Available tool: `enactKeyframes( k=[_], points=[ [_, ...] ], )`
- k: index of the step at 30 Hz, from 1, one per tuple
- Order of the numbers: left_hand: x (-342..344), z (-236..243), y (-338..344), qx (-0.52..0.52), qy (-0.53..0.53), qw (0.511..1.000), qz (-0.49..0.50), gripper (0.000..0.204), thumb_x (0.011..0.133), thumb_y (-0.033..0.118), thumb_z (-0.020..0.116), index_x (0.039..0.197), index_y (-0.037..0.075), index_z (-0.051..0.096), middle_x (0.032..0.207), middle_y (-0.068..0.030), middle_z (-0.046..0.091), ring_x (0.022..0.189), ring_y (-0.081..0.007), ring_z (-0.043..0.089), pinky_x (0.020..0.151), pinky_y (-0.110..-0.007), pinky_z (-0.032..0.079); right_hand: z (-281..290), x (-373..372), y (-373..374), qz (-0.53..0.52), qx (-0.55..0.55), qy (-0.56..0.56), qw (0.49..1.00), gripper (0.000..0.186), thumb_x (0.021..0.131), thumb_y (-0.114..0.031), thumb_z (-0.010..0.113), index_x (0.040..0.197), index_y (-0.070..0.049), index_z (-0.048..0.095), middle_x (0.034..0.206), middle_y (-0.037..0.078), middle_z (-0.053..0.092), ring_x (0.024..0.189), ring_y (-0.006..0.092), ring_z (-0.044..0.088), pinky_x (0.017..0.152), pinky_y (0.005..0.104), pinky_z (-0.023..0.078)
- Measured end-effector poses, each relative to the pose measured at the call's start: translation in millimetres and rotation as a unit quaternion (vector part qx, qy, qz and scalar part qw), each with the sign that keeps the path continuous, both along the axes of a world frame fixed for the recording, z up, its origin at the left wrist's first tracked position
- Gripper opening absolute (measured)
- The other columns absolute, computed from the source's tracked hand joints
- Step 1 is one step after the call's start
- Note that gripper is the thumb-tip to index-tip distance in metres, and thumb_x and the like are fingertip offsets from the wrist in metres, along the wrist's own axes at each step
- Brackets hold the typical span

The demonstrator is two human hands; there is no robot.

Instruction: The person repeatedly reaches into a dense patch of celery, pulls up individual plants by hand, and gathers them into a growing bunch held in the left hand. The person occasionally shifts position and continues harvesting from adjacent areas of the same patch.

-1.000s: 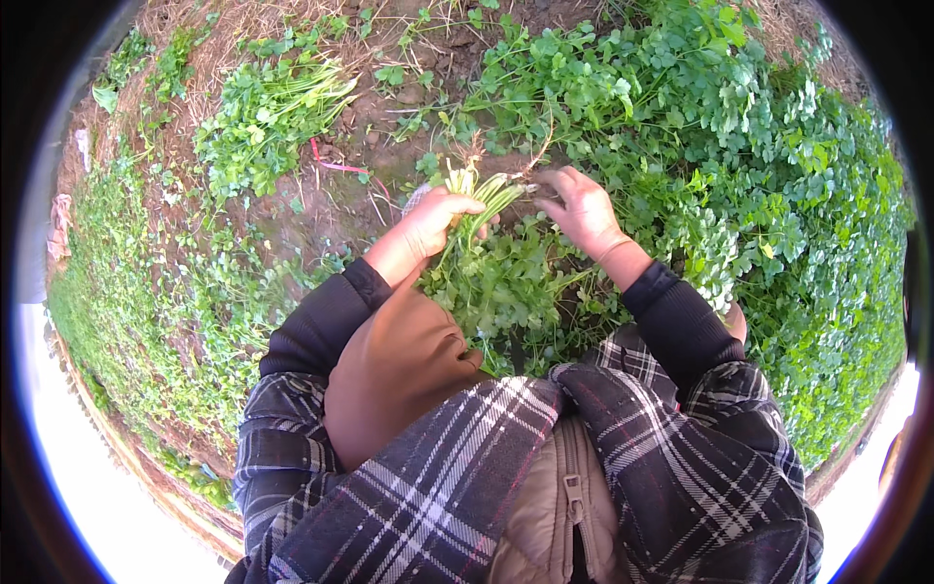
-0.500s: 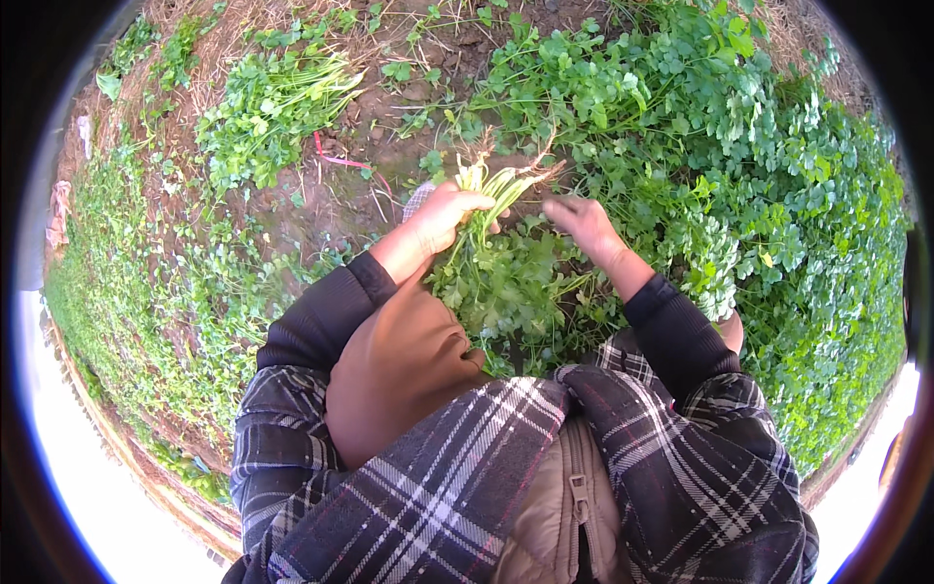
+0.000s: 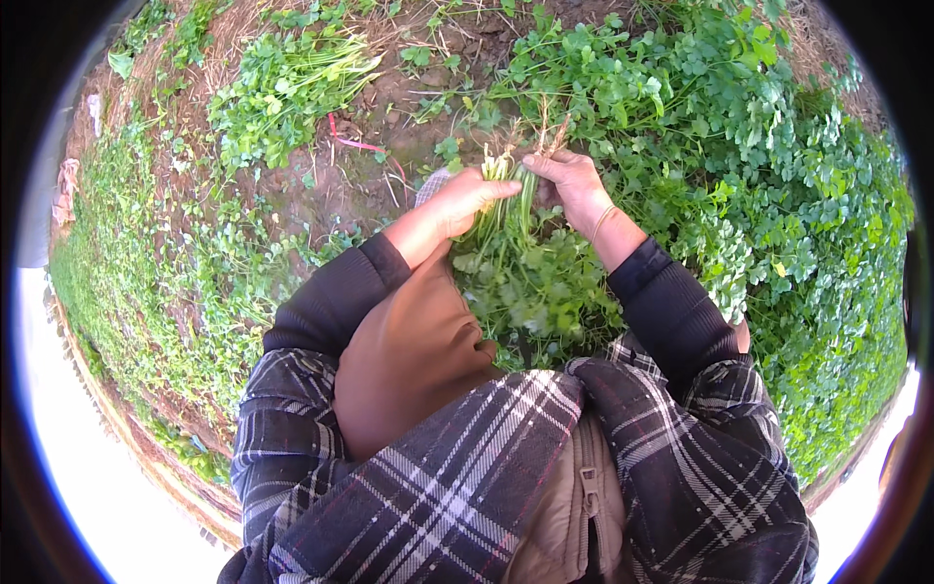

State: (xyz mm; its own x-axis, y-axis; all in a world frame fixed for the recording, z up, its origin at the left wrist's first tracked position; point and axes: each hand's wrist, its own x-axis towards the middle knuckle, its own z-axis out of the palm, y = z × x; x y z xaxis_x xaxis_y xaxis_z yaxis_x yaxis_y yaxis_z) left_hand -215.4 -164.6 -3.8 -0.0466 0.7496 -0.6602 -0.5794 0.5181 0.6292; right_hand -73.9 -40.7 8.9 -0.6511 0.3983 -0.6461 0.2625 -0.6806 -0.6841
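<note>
Ground: brown soil (image 3: 397, 112) under green growth, bowed by the round lens; white glare fills both lower corners of the frame.
Coat (image 3: 438, 477): dark plaid with white lines, across the bottom of the frame, parted at the lower middle.
Vest (image 3: 540, 540): beige, showing in that parting, with 1 zip (image 3: 590, 492).
Knee (image 3: 409, 360): brown cloth, just left of centre in the frame.
Cuffs (image 3: 341, 292): 2, black, 1 on each forearm.
Left hand (image 3: 465, 202): closed round the stalks of the bunch (image 3: 525, 209), thumb laid across them.
Right hand (image 3: 574, 185): thumb and fingers pinched narrow on the same bunch near its root end; the far fingers are partly hidden.
Band (image 3: 603, 222): thin, round the right wrist.
Bunch place: upper middle of the frame, between the 2 hands; stringy roots (image 3: 555, 127) point up, leaves (image 3: 545, 282) hang below.
Checked patch (image 3: 434, 185): pale, just beside the left hand, partly covered.
Ribbon (image 3: 358, 145): red-pink, on the soil, upper left of centre.
Pile (image 3: 282, 97): greens lying flat at upper left, stalks toward the right.
Bed (image 3: 759, 214): dense standing leaves, filling the right side.
Cloth (image 3: 66, 190): pinkish, at the far left edge.
</note>
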Motion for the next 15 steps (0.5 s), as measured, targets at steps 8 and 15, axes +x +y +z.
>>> enactKeyframes(
  k=[8,15],
  points=[
    [-6,-8,-12,0.003,-0.242,0.967,0.073,0.033,0.091,0.031,0.052,0.112,0.006,0.053,0.102,-0.0088,0.061,0.092,-0.0220,0.061,0.081,-0.042,0.051,-11,-2,-10,0.028,0.021,-0.062,0.997,0.024,0.077,-0.021,0.071,0.088,-0.002,0.063,0.071,0.001,0.059,0.053,0.0086,0.050,0.049,0.0231,0.042],
    [-5,-11,-20,0.008,-0.244,0.967,0.069,0.040,0.090,0.035,0.053,0.119,0.008,0.049,0.115,-0.0078,0.056,0.101,-0.0224,0.056,0.090,-0.043,0.044,7,-5,-36,-0.044,0.356,-0.195,0.913,0.019,0.075,-0.012,0.065,0.088,0.002,0.062,0.081,0.010,0.064,0.068,0.0158,0.060,0.066,0.0265,0.049]
  ],
)
